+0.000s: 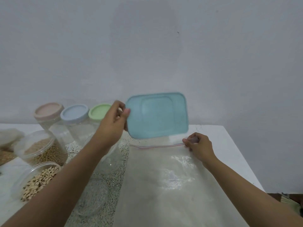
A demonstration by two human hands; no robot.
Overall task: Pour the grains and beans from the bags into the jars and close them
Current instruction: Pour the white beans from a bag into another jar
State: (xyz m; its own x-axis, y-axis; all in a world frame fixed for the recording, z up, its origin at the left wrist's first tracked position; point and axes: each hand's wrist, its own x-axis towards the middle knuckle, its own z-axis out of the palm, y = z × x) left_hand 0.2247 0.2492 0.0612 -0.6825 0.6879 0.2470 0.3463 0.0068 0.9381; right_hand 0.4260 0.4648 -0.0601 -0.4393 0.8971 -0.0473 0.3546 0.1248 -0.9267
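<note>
Bag (172, 177) of pale grain is lying flat on the worktop (229, 145), spreading from the centre toward 5 o'clock, with its red zip (155, 146) running along the far edge. We are pinching the bag's far right corner with our right hand (199, 145), fingers curled onto the plastic. Our left hand (113, 122) is gripping a blue lid (157, 115) by its left edge, thumb on top, and holding it tilted in the air just beyond the zip, at 12 o'clock from the bag. An empty jar (109, 161) is standing under our left forearm, at 9 o'clock from the bag. Two bean jars (41, 149) are sitting open at 8 o'clock, and three capped jars (73, 115) are waiting at 10 o'clock.

As we are judging it, the lid is occupying a hand we need. We are aiming to set it down well apart from the bag, then work the zip with both hands, keeping the mouth raised so that no grain is spilling before it is over the jar.
</note>
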